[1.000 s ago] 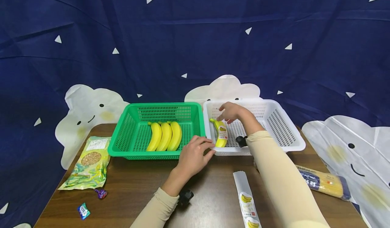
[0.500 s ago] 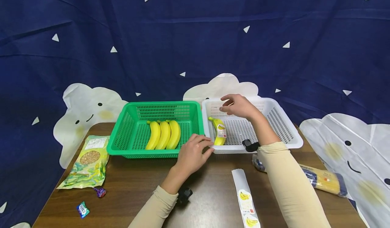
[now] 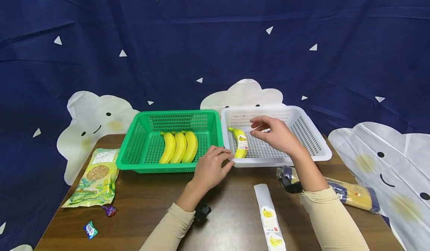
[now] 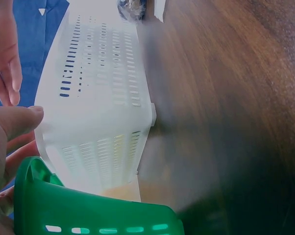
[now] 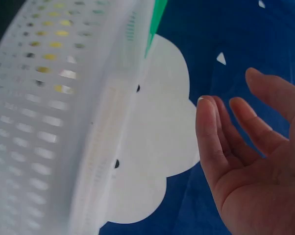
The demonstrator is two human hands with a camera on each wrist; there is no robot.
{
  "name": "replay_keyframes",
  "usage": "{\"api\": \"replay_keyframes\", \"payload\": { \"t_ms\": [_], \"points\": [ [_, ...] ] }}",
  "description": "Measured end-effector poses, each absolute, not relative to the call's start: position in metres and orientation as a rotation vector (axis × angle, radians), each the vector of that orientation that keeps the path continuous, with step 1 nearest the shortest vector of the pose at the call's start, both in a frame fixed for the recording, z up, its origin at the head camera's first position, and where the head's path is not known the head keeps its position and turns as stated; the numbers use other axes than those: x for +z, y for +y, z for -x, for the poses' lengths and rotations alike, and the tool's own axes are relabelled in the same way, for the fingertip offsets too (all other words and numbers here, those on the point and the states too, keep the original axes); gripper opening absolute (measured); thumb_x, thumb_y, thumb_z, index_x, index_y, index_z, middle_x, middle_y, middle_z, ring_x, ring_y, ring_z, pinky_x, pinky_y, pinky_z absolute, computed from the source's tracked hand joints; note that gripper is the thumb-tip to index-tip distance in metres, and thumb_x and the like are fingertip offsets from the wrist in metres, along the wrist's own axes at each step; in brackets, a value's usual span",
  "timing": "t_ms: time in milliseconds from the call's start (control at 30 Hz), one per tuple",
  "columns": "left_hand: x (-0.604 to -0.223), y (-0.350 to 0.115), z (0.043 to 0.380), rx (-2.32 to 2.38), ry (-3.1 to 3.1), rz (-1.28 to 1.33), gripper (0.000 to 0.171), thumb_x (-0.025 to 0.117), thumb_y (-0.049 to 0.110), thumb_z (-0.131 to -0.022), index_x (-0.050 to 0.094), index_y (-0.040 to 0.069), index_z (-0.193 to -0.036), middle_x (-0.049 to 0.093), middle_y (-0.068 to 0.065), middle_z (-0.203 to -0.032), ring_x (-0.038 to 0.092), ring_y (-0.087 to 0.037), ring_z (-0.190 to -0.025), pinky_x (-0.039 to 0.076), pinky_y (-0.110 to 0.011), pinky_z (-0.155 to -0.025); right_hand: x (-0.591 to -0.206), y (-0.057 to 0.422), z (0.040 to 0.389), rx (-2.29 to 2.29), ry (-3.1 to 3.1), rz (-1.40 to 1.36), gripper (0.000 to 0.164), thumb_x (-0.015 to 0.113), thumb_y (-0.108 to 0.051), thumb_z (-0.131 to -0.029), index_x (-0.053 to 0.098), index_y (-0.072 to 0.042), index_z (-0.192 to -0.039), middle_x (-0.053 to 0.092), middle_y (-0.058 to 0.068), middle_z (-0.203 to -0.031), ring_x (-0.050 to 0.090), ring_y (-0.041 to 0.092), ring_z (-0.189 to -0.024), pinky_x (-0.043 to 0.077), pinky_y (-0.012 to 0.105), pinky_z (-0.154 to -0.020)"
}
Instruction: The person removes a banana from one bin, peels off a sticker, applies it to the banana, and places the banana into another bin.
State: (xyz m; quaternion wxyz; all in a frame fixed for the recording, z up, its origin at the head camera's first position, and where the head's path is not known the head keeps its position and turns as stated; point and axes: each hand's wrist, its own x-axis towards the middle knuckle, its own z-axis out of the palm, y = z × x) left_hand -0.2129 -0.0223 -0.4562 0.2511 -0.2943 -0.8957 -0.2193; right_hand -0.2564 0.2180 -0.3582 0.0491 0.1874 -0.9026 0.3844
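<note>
My left hand (image 3: pixel 211 166) rests at the front, where the rims of the green basket (image 3: pixel 141 166) and the white basket (image 3: pixel 282 163) meet. Its thumb (image 4: pixel 25 117) lies at the white basket's rim, with the other fingers partly hidden behind the green corner. My right hand (image 3: pixel 277 133) hovers over the white basket, holding nothing, its fingers loosely bent. In the right wrist view the fingers (image 5: pixel 211 132) are apart from the thumb. One banana (image 3: pixel 240 143) bearing a banana-printed sticker lies at the white basket's left side. Three bananas (image 3: pixel 179 147) without stickers lie side by side in the green basket.
A strip of banana stickers (image 3: pixel 268 213) lies on the wooden table (image 3: pixel 231 221) in front. A spaghetti pack (image 3: pixel 352 195) lies partly under the right arm. At left are a yellow-green food bag (image 3: pixel 95 178), a purple-wrapped candy (image 3: pixel 109 210) and a blue-green candy (image 3: pixel 90 229).
My right hand has moved from over the stickered banana, up and then back right toward me, leaving the banana in place. My left hand stays at the rims. The camera view shifts slightly.
</note>
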Motion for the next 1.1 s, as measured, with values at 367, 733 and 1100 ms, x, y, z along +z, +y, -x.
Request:
{"api": "replay_keyframes", "payload": {
  "t_ms": [367, 733, 1100],
  "points": [
    [-0.454, -0.024, 0.212, -0.587, -2.422, 0.803, 0.025, 0.074, 0.032, -0.085, 0.074, 0.016, -0.104, 0.067, 0.006, -0.108, 0.058, -0.013, -0.1, 0.05, -0.028, -0.082, -0.402, 0.209, 0.234, 1.198, -2.771, -0.654, 0.035, 0.073, -0.018, -0.086, 0.065, -0.007, -0.118, 0.067, 0.009, -0.108, 0.064, 0.018, -0.091, 0.054, 0.038, -0.079],
    [-0.445, -0.031, 0.21, -0.739, -2.479, 0.826, 0.021, 0.064, 0.026, -0.093, 0.074, 0.015, -0.108, 0.067, 0.003, -0.114, 0.059, -0.012, -0.111, 0.049, -0.032, -0.089, -0.427, 0.195, 0.224, 1.185, -2.765, -0.752, 0.028, 0.075, -0.02, -0.084, 0.07, -0.009, -0.11, 0.068, 0.004, -0.102, 0.063, 0.015, -0.09, 0.053, 0.035, -0.078],
    [-0.441, -0.036, 0.214, -0.982, -2.498, 0.765, 0.021, 0.058, 0.015, -0.097, 0.071, 0.013, -0.113, 0.064, 0.002, -0.12, 0.058, -0.012, -0.112, 0.045, -0.031, -0.094, -0.432, 0.188, 0.224, 1.112, -2.754, -0.827, 0.023, 0.077, -0.023, -0.082, 0.071, -0.016, -0.103, 0.067, -0.006, -0.095, 0.061, 0.008, -0.085, 0.052, 0.035, -0.077]
  ]
}}
